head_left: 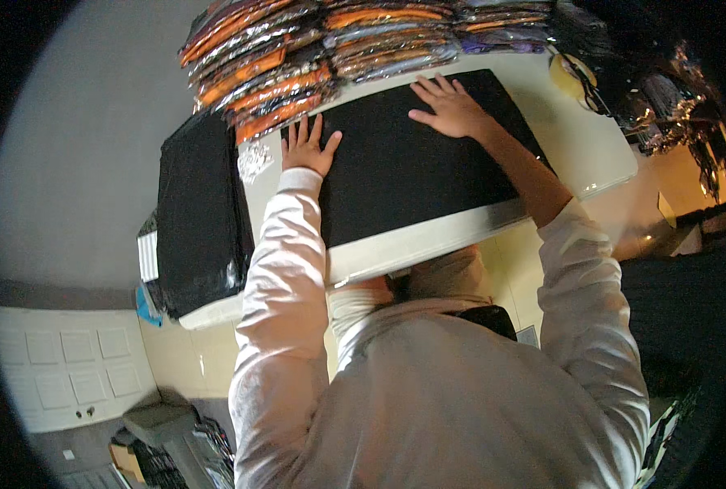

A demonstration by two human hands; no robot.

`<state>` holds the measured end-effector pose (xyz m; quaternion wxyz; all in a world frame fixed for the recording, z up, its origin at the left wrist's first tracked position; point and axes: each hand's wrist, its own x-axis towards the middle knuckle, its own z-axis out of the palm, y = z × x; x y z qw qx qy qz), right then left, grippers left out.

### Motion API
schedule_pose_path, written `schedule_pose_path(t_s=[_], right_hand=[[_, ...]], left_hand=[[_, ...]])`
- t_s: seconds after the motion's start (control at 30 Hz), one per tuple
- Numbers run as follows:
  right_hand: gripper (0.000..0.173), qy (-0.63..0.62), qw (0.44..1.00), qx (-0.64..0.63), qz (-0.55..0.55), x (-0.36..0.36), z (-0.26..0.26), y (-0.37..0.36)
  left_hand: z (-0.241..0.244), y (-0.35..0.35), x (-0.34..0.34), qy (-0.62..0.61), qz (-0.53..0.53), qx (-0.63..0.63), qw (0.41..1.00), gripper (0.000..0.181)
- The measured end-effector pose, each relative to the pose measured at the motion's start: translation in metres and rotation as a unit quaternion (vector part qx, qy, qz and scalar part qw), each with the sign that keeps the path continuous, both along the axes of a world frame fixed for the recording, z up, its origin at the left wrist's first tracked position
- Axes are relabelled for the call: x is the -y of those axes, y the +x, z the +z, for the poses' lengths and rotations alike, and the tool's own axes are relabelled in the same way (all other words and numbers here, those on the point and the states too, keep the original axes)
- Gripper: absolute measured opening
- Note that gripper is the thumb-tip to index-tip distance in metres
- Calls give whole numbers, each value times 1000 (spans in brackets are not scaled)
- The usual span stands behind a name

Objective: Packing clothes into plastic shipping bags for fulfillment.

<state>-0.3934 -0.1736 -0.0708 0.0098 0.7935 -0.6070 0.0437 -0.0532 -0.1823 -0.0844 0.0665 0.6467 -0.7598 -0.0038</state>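
Note:
A black folded cloth (pixel 399 165) lies flat on a white table (pixel 595 147) in front of me. My left hand (pixel 310 147) rests with fingers spread on its upper left corner. Near the cloth's far edge, right of its middle, my right hand (pixel 448 109) presses palm down, fingers apart. Neither hand holds anything. A stack of black cloth (pixel 198 214) stands at the table's left end, and a crumpled piece of clear plastic (pixel 255 160) sits between it and my left hand.
Piles of plastic-wrapped garments (pixel 265 79), many orange, line the table's far side. A roll of tape (pixel 568 72) and black-handled scissors (pixel 592 95) lie at the far right. Beyond the table's right end are shiny plastic-wrapped items (pixel 668 110). A white door (pixel 76 367) is at lower left.

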Motion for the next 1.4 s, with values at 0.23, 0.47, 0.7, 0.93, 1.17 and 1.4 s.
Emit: schedule_pose_path(t_s=[0.23, 0.47, 0.7, 0.93, 1.17, 1.4], right_hand=[[83, -9, 998, -60, -12, -3, 3, 2], [71, -21, 984, 91, 152, -118, 21, 90], [72, -26, 984, 44, 169, -135, 21, 47], [78, 31, 987, -32, 153, -135, 40, 31], [43, -81, 962, 98, 244, -44, 194, 141], [36, -384, 866, 139, 291, 120, 258, 214]], left_hand=[[15, 1, -27, -12, 59, 9, 998, 90], [12, -33, -125, 2, -82, 2, 997, 75], [32, -12, -151, 65, -71, -12, 995, 87], [22, 23, -172, 42, -94, -56, 993, 96], [31, 26, -171, 139, -92, -7, 986, 102], [13, 26, -171, 29, -115, -47, 992, 98]])
